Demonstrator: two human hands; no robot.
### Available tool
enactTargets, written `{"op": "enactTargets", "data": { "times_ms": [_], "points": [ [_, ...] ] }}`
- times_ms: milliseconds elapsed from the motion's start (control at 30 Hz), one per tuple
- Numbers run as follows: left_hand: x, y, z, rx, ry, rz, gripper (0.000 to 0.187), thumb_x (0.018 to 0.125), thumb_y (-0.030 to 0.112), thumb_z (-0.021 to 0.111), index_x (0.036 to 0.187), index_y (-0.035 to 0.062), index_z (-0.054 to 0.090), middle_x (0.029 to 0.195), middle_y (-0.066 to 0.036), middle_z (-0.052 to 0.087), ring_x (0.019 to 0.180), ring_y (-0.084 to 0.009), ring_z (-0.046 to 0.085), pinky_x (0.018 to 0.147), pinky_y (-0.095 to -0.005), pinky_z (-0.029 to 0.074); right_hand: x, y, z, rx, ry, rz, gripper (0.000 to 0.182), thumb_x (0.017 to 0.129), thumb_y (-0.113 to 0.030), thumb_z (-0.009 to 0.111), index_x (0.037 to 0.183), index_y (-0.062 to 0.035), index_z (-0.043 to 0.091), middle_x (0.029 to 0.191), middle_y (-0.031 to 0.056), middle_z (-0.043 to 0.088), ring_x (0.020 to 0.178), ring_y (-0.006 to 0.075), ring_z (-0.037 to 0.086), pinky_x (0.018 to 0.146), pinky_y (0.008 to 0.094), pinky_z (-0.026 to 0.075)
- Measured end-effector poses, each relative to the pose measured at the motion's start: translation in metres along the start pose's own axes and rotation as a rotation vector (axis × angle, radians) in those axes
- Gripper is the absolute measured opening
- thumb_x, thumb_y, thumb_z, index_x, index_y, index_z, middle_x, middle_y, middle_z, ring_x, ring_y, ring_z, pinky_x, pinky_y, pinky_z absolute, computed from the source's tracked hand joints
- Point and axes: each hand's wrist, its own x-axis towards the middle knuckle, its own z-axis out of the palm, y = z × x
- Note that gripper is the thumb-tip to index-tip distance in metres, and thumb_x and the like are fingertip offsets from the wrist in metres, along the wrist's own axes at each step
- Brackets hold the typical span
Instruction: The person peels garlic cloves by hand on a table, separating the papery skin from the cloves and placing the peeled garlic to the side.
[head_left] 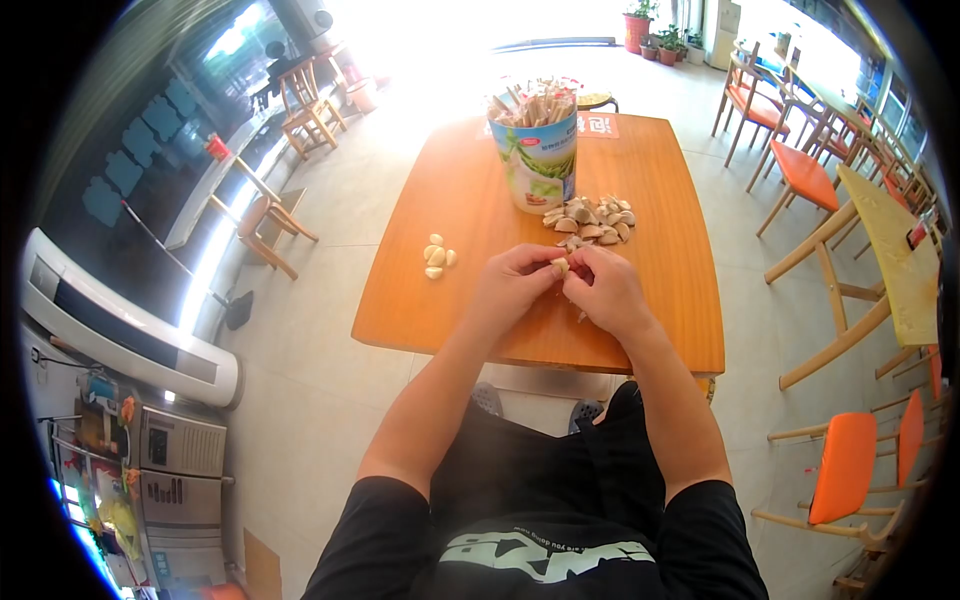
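Between the fingertips of both hands is a garlic clove (pixel 561 266), pale and partly bare, held just above the wooden table (pixel 470 320). My left hand (pixel 518 280) pinches it from one side, fingers closed. From the other side my right hand (pixel 606 285) grips it, fingers curled in. Just beyond the hands lies a pile of unpeeled garlic cloves (pixel 592 218), some touching bits of loose skin. Several peeled garlic cloves (pixel 435 256) sit in a small group to the left of my left hand.
A tall printed bucket (pixel 540 165) filled with wrapped chopsticks or sticks stands behind the garlic pile. Orange chairs (pixel 842 470) and a yellow table (pixel 890 250) are on the right. A wooden chair (pixel 265 225) stands to the left.
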Motion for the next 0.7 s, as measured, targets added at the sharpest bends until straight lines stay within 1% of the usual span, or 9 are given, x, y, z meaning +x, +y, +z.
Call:
{"op": "enactTargets", "data": {
  "times_ms": [67,300,367,433,500,567,600,633,700],
  "points": [
    [0.000,0.000,0.000,-0.033,-0.004,-0.008,0.025,0.092,0.003,0.068,0.116,-0.0041,0.069,0.104,-0.007,0.071,0.095,-0.0110,0.065,0.088,-0.0240,0.052,0.001,0.012,0.003,-0.060,0.032,-0.083,0.013,0.080,-0.013,0.066,0.085,-0.0013,0.065,0.077,0.0146,0.064,0.072,0.0290,0.063,0.066,0.0393,0.050],
    [0.000,0.001,0.001,-0.134,0.010,-0.008,0.024,0.093,0.004,0.068,0.115,-0.0046,0.069,0.105,-0.008,0.071,0.096,-0.0108,0.065,0.088,-0.0238,0.052,0.000,-0.003,0.001,0.054,0.028,-0.034,0.013,0.081,-0.011,0.065,0.090,-0.0022,0.065,0.080,0.0143,0.064,0.073,0.0304,0.063,0.066,0.0399,0.050],
    [0.001,-0.001,0.000,-0.100,0.027,0.004,0.024,0.093,0.004,0.067,0.116,-0.0044,0.068,0.106,-0.008,0.071,0.095,-0.0117,0.066,0.086,-0.0244,0.053,0.000,-0.004,0.001,0.120,0.040,-0.033,0.014,0.083,-0.010,0.064,0.094,-0.0021,0.065,0.081,0.0145,0.064,0.073,0.0311,0.063,0.065,0.0393,0.050],
    [0.001,0.001,0.000,-0.066,0.044,0.015,0.025,0.094,0.004,0.067,0.117,-0.0042,0.067,0.106,-0.008,0.070,0.095,-0.0125,0.066,0.085,-0.0251,0.054,0.001,-0.001,0.001,0.068,0.079,-0.046,0.014,0.083,-0.009,0.064,0.095,-0.0014,0.066,0.082,0.0143,0.064,0.073,0.0312,0.063,0.067,0.0394,0.051],
    [0.000,0.004,0.001,-0.241,0.073,-0.059,0.023,0.094,0.003,0.065,0.116,-0.0033,0.065,0.105,-0.008,0.069,0.093,-0.0140,0.067,0.082,-0.0274,0.056,0.003,0.003,-0.001,0.015,0.119,-0.059,0.014,0.084,-0.008,0.064,0.095,-0.0006,0.067,0.083,0.0142,0.065,0.073,0.0312,0.063,0.068,0.0395,0.051],
    [0.001,0.002,-0.001,-0.276,0.075,-0.040,0.020,0.095,0.004,0.064,0.114,-0.0025,0.065,0.103,-0.008,0.069,0.089,-0.0139,0.066,0.079,-0.0280,0.056,0.005,0.007,-0.002,-0.105,0.159,-0.183,0.008,0.089,-0.005,0.064,0.093,0.0008,0.067,0.088,0.0130,0.065,0.076,0.0241,0.063,0.069,0.0331,0.051],
    [0.000,0.001,-0.002,-0.310,0.076,-0.020,0.017,0.095,0.004,0.064,0.111,-0.0018,0.064,0.102,-0.007,0.068,0.086,-0.0137,0.066,0.076,-0.0285,0.057,0.005,0.009,-0.001,-0.104,0.158,-0.183,0.008,0.089,-0.005,0.064,0.093,0.0008,0.067,0.088,0.0130,0.065,0.076,0.0241,0.063,0.069,0.0331,0.051],
    [-0.001,0.001,-0.002,-0.310,0.076,-0.018,0.017,0.095,0.004,0.064,0.111,-0.0018,0.064,0.102,-0.007,0.068,0.086,-0.0137,0.066,0.076,-0.0285,0.057,0.006,0.012,0.000,-0.129,0.232,-0.225,0.008,0.090,-0.004,0.063,0.093,0.0011,0.067,0.089,0.0133,0.065,0.079,0.0248,0.063,0.071,0.0333,0.051],
    [-0.005,0.004,0.000,-0.081,0.232,0.104,0.014,0.095,0.008,0.065,0.107,0.0002,0.064,0.099,-0.006,0.067,0.081,-0.0108,0.063,0.072,-0.0252,0.054,0.007,0.016,0.001,-0.158,0.309,-0.278,0.008,0.090,-0.004,0.062,0.093,0.0013,0.068,0.091,0.0137,0.066,0.082,0.0255,0.064,0.073,0.0334,0.051]
  ]
}}
